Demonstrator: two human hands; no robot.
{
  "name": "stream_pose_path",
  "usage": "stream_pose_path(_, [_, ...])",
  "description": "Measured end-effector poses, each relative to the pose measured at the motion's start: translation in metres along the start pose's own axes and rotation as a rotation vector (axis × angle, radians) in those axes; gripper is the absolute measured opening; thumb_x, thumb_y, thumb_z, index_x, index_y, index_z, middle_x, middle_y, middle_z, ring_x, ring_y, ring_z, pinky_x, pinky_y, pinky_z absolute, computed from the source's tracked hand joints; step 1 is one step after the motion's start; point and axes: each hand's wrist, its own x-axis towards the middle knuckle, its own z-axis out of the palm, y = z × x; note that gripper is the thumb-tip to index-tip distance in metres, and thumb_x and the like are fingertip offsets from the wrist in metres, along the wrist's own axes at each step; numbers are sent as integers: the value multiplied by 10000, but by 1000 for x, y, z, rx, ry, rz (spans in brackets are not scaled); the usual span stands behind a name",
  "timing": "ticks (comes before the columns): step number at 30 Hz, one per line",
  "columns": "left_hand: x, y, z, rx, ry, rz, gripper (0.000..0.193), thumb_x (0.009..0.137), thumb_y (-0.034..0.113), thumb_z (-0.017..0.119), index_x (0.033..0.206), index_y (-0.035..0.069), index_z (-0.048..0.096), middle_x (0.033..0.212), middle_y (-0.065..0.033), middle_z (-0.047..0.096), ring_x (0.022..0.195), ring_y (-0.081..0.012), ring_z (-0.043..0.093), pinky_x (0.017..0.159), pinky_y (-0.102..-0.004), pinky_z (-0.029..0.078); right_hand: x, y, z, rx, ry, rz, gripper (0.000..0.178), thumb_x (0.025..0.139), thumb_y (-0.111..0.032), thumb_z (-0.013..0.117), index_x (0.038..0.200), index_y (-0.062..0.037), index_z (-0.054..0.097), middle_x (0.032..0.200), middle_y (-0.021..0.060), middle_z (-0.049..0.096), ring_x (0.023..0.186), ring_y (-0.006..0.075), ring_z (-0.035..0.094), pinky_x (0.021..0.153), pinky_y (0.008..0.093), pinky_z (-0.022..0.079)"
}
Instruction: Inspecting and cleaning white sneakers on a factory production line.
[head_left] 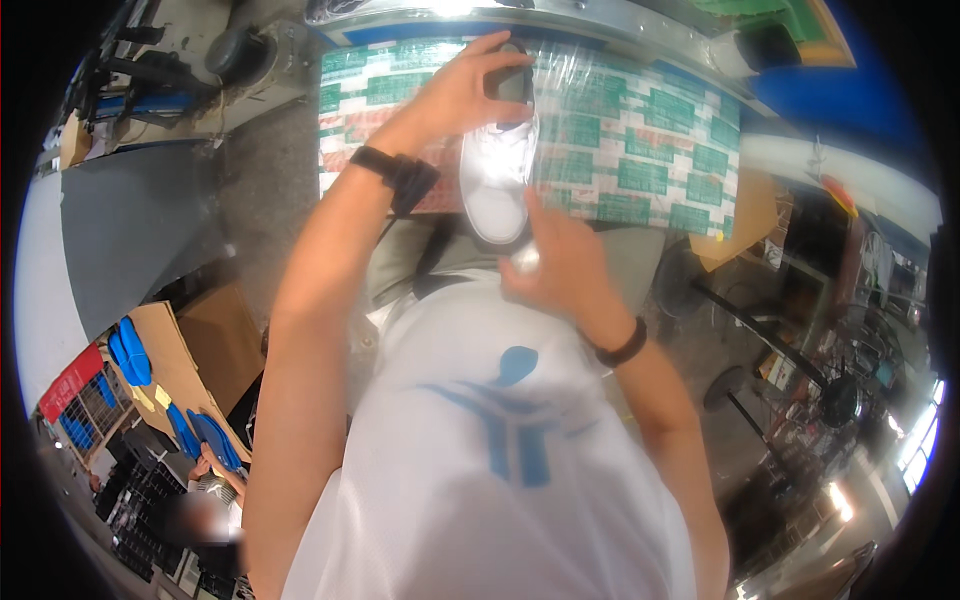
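A white lace-up sneaker (495, 185) with a dark opening lies lengthwise in front of me, toe toward my body. My left hand (475, 90) is closed on its heel end, thumb and fingers either side of the dark collar. Beside the toe is my right hand (565, 260). Its index finger stretches along the right side of the shoe and its thumb is spread apart below the toe. A bright whitish patch shows between that thumb and finger; I cannot tell what it is.
The work surface (665, 140) is covered with green-and-white printed sheeting under clear film. A metal rail (640, 35) runs behind it. A cardboard box (215, 330) and blue shoe-shaped pieces (130, 350) are at left, near another person's hand (205, 465). Metal stands (750, 320) are at right.
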Motion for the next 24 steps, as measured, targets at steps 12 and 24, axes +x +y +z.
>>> stream_pose_path(12, [-63,13,43,-776,406,-572,1001,1015,176,853,1751,-44,211,1619,-241,525,1351,-314,645,1134,-419,560,23,49,55,287,-181,460,700,964,-466,769,1515,-55,635,1237,302,718,1089,497,704,925,567,569])
stream_pose_path(24, [-69,16,-40,-493,565,-711,681,883,151,957,1415,-46,580,1255,-142,745,1112,-197,725,944,-346,607,58,55,45,428,-11,217,604,892,-358,843,1390,-37,729,1095,176,671,1006,398,708,874,492,591])
